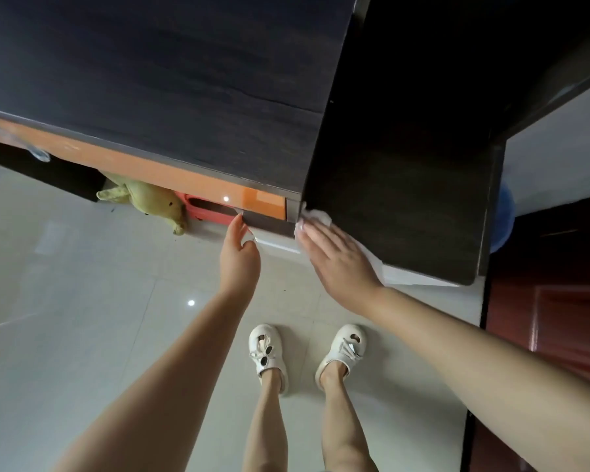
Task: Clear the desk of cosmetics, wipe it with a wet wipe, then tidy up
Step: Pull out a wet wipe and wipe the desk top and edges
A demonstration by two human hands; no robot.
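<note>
The thin white wet wipe (315, 218) lies at the near corner of the dark wood-grain table (184, 97), pressed flat under the right hand (338, 257); limp, light, best palmed. Left hand (239, 257) beside it, grip loosely open, empty

Both arms (457, 338) are bare, with no sleeves, and the legs (266, 420) are bare too. The feet wear cream shoes (265, 349) with round cut-outs on top and small bow-like trims.
</note>
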